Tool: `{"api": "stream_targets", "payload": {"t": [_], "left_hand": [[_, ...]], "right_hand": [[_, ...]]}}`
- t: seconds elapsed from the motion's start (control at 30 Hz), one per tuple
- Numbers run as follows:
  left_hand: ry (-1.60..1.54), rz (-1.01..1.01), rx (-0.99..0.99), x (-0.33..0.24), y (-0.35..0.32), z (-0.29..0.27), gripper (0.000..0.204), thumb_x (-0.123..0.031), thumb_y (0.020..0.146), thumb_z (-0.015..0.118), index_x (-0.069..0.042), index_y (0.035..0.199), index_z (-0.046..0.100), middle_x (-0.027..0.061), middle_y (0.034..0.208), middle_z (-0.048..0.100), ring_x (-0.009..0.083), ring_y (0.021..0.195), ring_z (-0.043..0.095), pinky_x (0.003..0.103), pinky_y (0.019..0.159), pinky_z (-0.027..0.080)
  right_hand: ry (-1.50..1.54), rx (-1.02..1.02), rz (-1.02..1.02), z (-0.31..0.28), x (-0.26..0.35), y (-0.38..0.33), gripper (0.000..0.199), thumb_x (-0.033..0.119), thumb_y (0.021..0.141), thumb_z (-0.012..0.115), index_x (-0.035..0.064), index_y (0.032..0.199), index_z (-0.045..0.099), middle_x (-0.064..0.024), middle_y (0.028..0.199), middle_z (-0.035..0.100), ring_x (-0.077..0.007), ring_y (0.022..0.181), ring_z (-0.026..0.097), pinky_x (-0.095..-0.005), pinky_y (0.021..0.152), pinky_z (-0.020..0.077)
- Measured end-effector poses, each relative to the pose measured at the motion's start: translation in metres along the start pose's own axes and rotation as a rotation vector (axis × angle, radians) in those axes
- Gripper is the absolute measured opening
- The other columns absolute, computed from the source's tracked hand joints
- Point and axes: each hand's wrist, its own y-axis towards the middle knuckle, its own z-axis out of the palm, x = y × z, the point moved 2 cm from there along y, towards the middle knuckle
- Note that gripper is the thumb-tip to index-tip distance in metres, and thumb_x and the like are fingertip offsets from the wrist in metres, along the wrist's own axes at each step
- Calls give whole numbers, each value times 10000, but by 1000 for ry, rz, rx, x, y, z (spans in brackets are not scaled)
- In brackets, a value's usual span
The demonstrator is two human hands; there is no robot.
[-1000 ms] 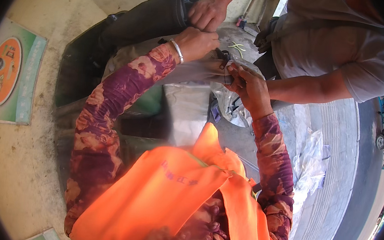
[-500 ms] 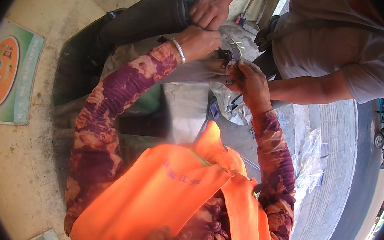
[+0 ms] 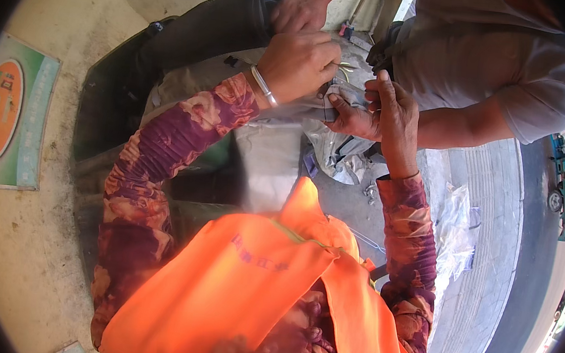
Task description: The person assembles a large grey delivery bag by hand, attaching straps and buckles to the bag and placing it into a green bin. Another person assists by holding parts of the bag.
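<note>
Holds L hand point(image 3: 296, 67) w/ fingers curled in, just below a co-worker's hand point(image 3: 298, 12) nr the black roll point(image 3: 208, 26); can't tell if pinching anything. Has R hand point(image 3: 400, 116) up beside co-worker's other hand point(image 3: 357, 121), w/ fingers part bent & one pointing up, again can't tell if pinching. Shows grey cloth point(image 3: 350, 93) btwn both hands, w/ pale-green stems point(image 3: 346, 67) just beyond & clear plastic point(image 3: 457, 234) off R, nr paving point(image 3: 489, 217).
</note>
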Motion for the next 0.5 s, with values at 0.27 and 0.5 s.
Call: {"api": "stream_targets", "payload": {"t": [0.27, 0.5], "left_hand": [[87, 260, -119, -28, -14, 1, 169, -98, 724, 735, -83, 796, 583, 49, 733, 507, 233, 691, 587, 361, 573, 486], [18, 12, 185, 28, -34, -3, 358, -147, 839, 709, -98, 1192, 674, 63, 1223, 661, 243, 977, 691, 326, 777, 575]], "right_hand": [[484, 340, 207, 41, -21, 2, 404, 366, 974, 586, -26, 1063, 624, -65, 867, 657, -144, 682, 621, -297, 548, 488], [565, 342, 566, 37, -71, -9, 263, 246, 1041, 444, 35, 1085, 594, -52, 734, 653, -156, 504, 563, -290, 457, 455]]}}
